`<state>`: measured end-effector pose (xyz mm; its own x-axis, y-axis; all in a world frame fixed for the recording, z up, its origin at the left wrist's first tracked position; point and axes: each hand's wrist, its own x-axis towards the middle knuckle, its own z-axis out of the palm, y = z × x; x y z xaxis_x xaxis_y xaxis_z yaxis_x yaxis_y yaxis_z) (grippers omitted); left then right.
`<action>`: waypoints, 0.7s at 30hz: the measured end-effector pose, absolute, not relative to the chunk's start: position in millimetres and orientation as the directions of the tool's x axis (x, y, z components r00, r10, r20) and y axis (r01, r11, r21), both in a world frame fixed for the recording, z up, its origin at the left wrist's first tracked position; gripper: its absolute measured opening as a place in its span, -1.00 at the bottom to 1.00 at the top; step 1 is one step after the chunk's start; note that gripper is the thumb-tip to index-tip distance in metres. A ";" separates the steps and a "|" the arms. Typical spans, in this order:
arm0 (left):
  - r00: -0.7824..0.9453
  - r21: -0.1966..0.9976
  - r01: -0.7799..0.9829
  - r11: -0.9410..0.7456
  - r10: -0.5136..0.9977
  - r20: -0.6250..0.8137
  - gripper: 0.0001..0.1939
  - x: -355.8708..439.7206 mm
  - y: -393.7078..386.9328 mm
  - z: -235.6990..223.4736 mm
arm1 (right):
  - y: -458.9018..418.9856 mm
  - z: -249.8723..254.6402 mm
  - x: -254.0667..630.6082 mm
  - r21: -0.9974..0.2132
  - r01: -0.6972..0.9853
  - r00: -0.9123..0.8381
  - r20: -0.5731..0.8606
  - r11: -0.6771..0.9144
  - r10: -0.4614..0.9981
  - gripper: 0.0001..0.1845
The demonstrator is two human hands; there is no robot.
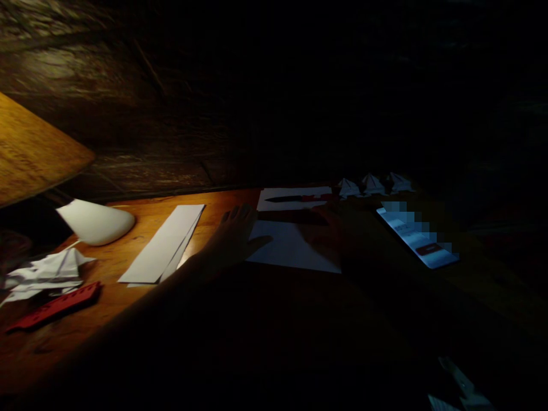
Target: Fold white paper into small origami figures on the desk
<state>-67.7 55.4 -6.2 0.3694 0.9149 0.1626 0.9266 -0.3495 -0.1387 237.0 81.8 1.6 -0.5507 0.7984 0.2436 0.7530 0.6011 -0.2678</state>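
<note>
A sheet of white paper [291, 245] lies flat on the wooden table in front of me, mostly in shadow. My left hand [237, 228] rests at its left edge, open, with the thumb stretched over the paper. My right hand [329, 222] is at the sheet's upper right side, so dark that its finger positions are unclear. Just beyond, a knife [295, 198] with a dark blade and red handle lies across more white paper [268, 202].
Folded paper strips [165, 245] lie left, near a lamp [96, 222] with a yellowish shade [34, 154]. Crumpled paper [51, 271] and a red slotted piece [57, 305] sit far left. Three folded paper shapes [371, 184] stand back right, beyond a lit phone [417, 240].
</note>
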 end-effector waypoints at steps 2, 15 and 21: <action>0.351 -0.076 0.937 -0.342 0.918 0.187 -0.49 -67.2 55.3 -7.6 | 79.2 -1.0 233.0 -0.261 0.785 -0.519 0.217 0.562 0.827 -0.30; -0.026 0.667 0.710 -0.226 0.938 0.346 -0.55 -75.7 71.2 -18.3 | 88.3 1.7 231.3 -0.681 0.573 -0.461 0.193 0.456 0.866 -0.77; -0.120 0.925 0.335 -0.177 0.966 0.229 -0.46 -69.7 70.3 -13.4 | 88.1 5.6 229.5 -0.960 0.140 -0.310 0.191 0.243 0.932 -0.70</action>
